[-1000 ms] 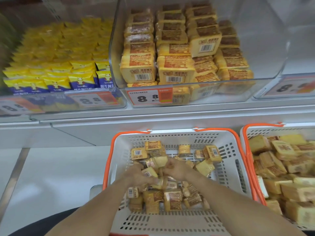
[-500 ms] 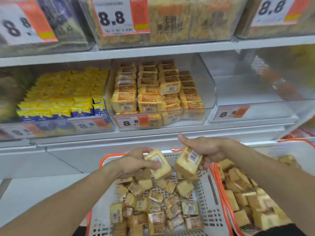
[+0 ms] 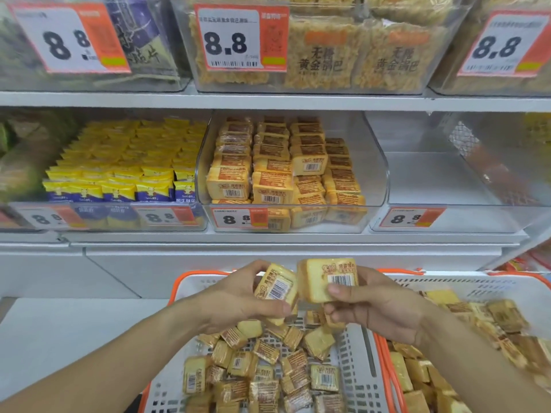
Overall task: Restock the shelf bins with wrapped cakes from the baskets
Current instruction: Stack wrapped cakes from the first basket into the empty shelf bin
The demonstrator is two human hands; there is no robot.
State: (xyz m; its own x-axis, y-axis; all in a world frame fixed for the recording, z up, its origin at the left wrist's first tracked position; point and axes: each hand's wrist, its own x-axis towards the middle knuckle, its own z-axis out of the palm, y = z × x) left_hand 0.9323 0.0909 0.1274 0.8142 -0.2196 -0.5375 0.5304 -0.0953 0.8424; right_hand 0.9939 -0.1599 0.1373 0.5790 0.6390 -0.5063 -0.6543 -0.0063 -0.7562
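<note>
My left hand (image 3: pixel 238 299) grips a wrapped cake (image 3: pixel 275 289) with its barcode facing me. My right hand (image 3: pixel 378 308) holds another wrapped cake (image 3: pixel 326 278), upright, touching the first. Both are raised above a white basket with an orange rim (image 3: pixel 357 368) that holds several loose wrapped cakes (image 3: pixel 265 371). A second basket (image 3: pixel 507 286) of cakes stands to its right. On the shelf above, a clear bin (image 3: pixel 378 186) holds stacked rows of the same cakes (image 3: pixel 277 171).
An empty clear bin (image 3: pixel 447 180) sits right of the cake bin. A bin of yellow and blue packets (image 3: pixel 125 162) stands to the left. The upper shelf (image 3: pixel 268 99) carries bins of rice-crisp packs with 8.8 price tags.
Both hands left the basket, each with a cake, and rose. Since half a second ago they have come together, the two cakes now touching. My view has tilted upward to the shelves.
</note>
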